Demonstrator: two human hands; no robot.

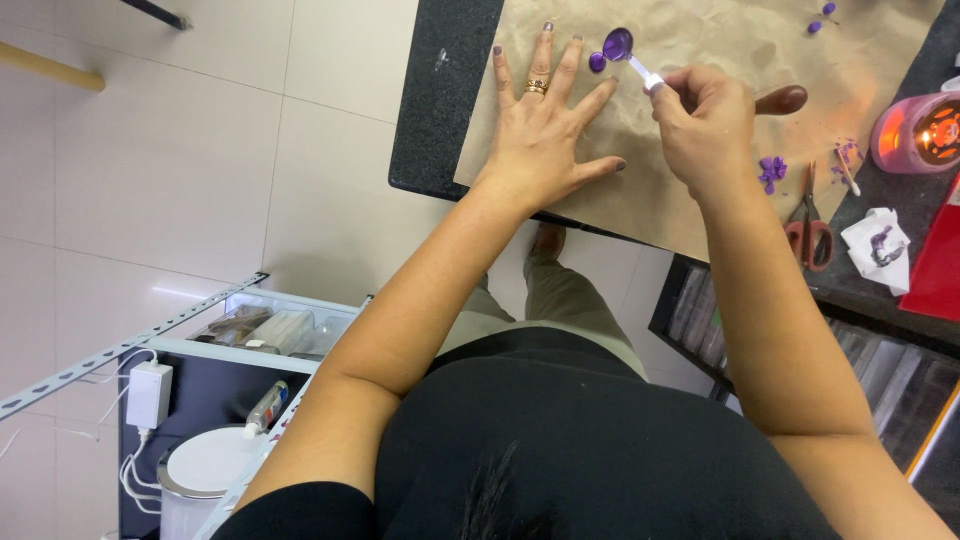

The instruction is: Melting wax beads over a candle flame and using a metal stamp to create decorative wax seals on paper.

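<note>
Right hand (703, 118) pinches the pale handle of a small spoon (622, 50) between thumb and fingers, its bowl full of purple wax tipped over a purple blob (597, 62) on the brown paper (700, 40). Left hand (541, 125) lies flat, fingers spread, holding nothing, likely pinning the sheet just beside the blob. Paper's near edge overhangs the dark counter (440, 90); open room lies ahead, while scissors (808, 225), lit candle (918, 132) and wax bits (771, 170) crowd the right.

Paper (700, 190) covers the tabletop (440, 100); left hand (545, 135) flat on it, spoon (625, 52) beyond, scissors (808, 225) and candle (915, 132) toward the right edge.
</note>
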